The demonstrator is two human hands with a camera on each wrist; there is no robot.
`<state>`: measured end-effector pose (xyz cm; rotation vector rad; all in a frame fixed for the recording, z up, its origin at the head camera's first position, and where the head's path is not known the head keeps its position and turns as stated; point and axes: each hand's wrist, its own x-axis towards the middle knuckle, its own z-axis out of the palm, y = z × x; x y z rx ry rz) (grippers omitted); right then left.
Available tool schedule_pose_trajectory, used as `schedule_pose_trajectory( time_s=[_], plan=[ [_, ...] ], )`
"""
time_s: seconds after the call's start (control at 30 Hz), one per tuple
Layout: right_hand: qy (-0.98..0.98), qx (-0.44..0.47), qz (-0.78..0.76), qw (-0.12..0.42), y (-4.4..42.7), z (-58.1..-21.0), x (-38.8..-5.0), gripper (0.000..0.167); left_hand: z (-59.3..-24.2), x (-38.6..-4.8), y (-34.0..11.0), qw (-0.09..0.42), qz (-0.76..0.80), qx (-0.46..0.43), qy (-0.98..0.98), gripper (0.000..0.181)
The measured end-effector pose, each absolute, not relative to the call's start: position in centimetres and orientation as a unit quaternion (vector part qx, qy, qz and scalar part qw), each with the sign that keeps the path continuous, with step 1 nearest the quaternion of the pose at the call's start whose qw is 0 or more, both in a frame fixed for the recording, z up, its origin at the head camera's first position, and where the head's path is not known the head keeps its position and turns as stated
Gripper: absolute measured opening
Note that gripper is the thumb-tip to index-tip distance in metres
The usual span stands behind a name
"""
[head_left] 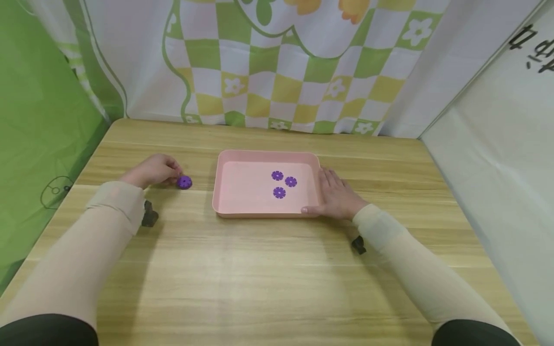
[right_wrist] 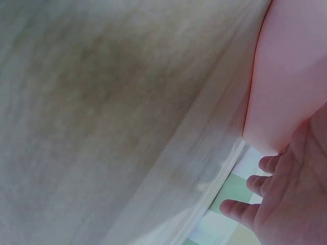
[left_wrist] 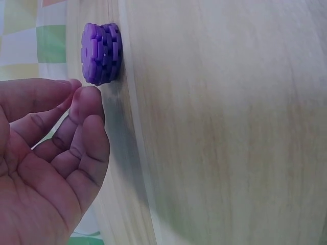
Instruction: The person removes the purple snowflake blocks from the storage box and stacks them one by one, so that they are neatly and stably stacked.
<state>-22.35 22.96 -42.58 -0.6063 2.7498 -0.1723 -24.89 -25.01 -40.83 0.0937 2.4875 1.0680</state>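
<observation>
A stack of purple notched discs (left_wrist: 102,53) sits on the table left of the pink tray (head_left: 246,209). My left hand (head_left: 155,169) is beside the stack, its fingers loosely bent and the thumb close to the index fingertip. In the left wrist view the fingertips (left_wrist: 91,99) lie just short of the discs, and nothing shows between them. Three purple discs (head_left: 279,192) lie apart on the tray's floor, towards its right side. My right hand (head_left: 339,196) rests against the tray's right end with straight fingers, the thumb at the front right corner.
The wooden table (head_left: 259,288) carries the tray near its middle. A checked curtain (head_left: 281,91) hangs along the far edge. Green cloth (head_left: 43,120) stands at the left and a white sheet (head_left: 497,144) at the right.
</observation>
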Motion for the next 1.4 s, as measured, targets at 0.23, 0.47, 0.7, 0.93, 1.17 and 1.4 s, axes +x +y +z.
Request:
schedule_pose_trajectory(
  time_s=[0.23, 0.47, 0.7, 0.93, 1.17, 1.4],
  plan=[
    [0.961, -0.212, -0.066, 0.163, 23.0, -42.8, -22.5, 0.130, -40.8, -24.6, -24.9, 0.223, 0.348, 0.045, 0.909, 0.034],
    [0.961, -0.213, -0.072, 0.159, 23.1, -42.8, -22.5, 0.130, -40.5, -24.6, -23.6, 0.212, 0.262, 0.056, 0.940, 0.046],
    [0.960, -0.220, -0.068, 0.158, 23.0, -42.8, -22.5, 0.127, -40.5, -24.6, -22.8, 0.213, 0.234, 0.052, 0.947, 0.048],
    [0.961, -0.215, -0.066, 0.159, 23.1, -42.9, -22.5, 0.128, -40.4, -24.6, -22.6, 0.205, 0.230, 0.062, 0.949, 0.035],
    [0.961, -0.212, -0.069, 0.162, 23.0, -42.7, -22.4, 0.128, -40.5, -24.6, -22.7, 0.203, 0.234, 0.062, 0.949, 0.034],
    [0.960, -0.213, -0.073, 0.166, 23.0, -42.6, -22.4, 0.127, -40.2, -24.5, -22.5, 0.206, 0.233, 0.066, 0.948, 0.029]
  ],
)
